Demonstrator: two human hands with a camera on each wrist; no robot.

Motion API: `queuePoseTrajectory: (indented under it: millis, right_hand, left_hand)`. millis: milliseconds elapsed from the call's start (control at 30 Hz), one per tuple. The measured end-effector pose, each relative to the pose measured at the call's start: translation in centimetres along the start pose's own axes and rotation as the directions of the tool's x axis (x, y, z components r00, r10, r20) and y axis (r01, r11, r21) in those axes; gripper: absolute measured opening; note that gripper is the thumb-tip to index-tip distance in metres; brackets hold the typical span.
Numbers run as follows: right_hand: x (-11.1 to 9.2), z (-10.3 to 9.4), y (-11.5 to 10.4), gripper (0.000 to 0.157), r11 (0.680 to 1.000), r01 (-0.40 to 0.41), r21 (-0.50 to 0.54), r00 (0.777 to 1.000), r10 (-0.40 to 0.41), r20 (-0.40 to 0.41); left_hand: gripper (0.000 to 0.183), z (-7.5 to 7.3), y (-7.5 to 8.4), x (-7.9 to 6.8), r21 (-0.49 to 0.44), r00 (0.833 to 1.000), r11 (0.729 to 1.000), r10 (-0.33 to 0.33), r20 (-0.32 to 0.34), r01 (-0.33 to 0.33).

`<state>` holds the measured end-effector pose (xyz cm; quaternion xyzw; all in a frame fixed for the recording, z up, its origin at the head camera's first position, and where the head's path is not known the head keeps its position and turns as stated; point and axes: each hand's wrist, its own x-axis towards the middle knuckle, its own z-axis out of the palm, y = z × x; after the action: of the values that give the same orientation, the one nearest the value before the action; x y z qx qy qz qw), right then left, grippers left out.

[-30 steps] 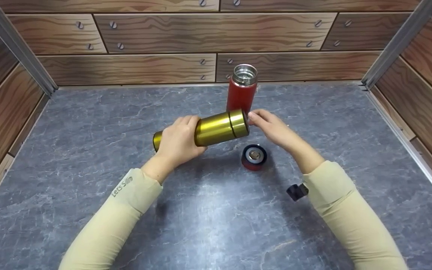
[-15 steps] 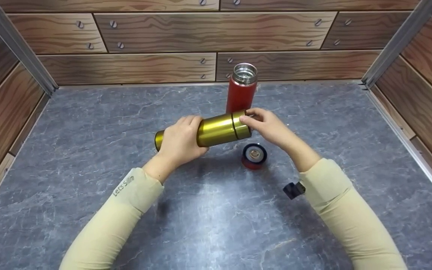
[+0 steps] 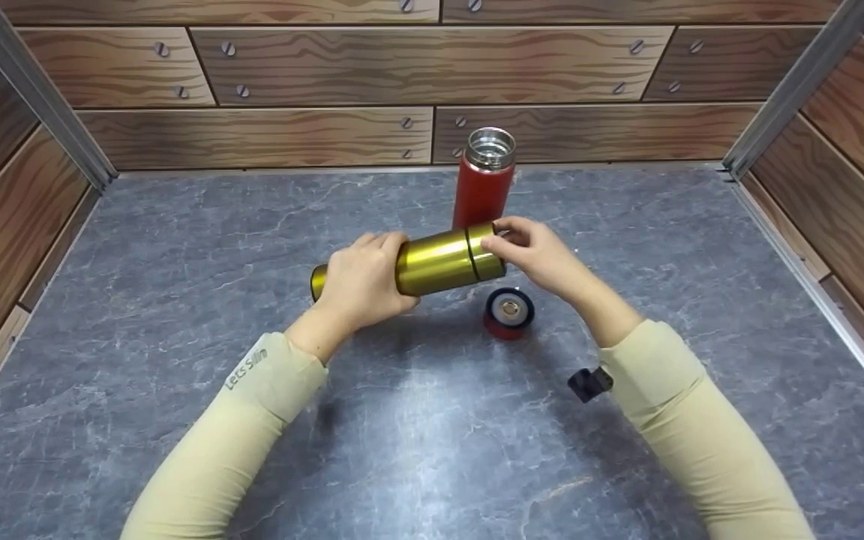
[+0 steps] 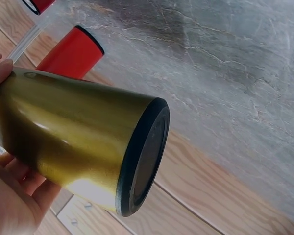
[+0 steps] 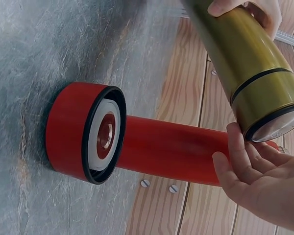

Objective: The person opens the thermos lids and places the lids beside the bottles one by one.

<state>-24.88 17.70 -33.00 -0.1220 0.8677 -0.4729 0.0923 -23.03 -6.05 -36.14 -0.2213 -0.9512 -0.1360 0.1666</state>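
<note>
My left hand [image 3: 363,279] grips a gold thermos [image 3: 436,262] round its middle and holds it tilted on its side above the table. Its gold lid [image 3: 486,251], marked off by a dark ring, points right, and the dark base [image 4: 143,156] fills the left wrist view. My right hand [image 3: 537,251] is at the lid's end, thumb over the lid's side in the head view. In the right wrist view its fingers [image 5: 241,154] are loosely bent, fingertips right at the lid's rim. Behind stands a red thermos [image 3: 483,187] with a bare steel mouth.
The red thermos's lid [image 3: 508,313] lies upside down on the grey marbled table [image 3: 214,225], below the gold lid in the head view. A small black device [image 3: 589,384] sticks out at the right cuff. Wood-patterned walls [image 3: 432,64] enclose the table.
My right hand has come left, from just beside the gold lid to overlapping it. The gold thermos has shifted slightly right in my left hand. The red thermos and its lid have stayed put.
</note>
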Motion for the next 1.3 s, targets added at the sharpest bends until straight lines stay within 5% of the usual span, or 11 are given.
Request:
queuePoseTrajectory:
  millis: [1300]
  right_hand:
    - [0.01, 0.34, 0.67, 0.045, 0.981, 0.178, 0.081, 0.984, -0.176, -0.033]
  left_hand:
    - [0.066, -0.29, -0.79, 0.44, 0.039, 0.999, 0.998, 0.053, -0.008, -0.052]
